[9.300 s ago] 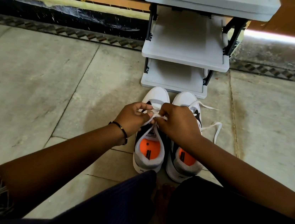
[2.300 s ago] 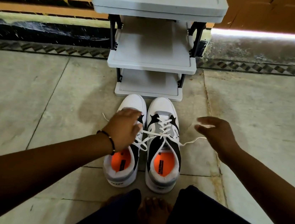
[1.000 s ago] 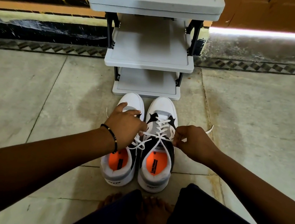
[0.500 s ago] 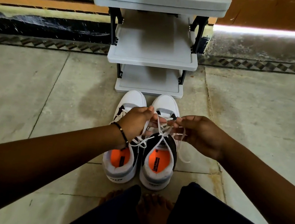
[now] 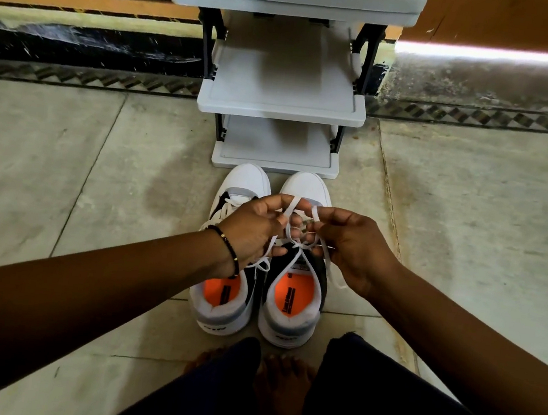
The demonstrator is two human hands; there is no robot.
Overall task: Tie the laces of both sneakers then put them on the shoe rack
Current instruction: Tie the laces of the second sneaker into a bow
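Two white, black and grey sneakers with orange insoles stand side by side on the floor, toes toward the shoe rack (image 5: 280,104). The left sneaker (image 5: 225,308) has a small tied bow showing below my left wrist. Over the right sneaker (image 5: 291,309) my left hand (image 5: 256,229) and my right hand (image 5: 354,244) meet, each pinching a white lace (image 5: 295,206). The laces rise in loops between my fingertips and cross above the tongue. My hands hide the sneaker's lacing.
The grey three-shelf rack stands against the wall just beyond the toes, its shelves bare. Stone floor tiles (image 5: 79,183) spread to both sides. My bare feet (image 5: 279,380) and dark trouser legs sit right behind the heels.
Both hands have come together over the right sneaker and lifted its laces into loops; a second ago they pulled the lace ends out sideways.
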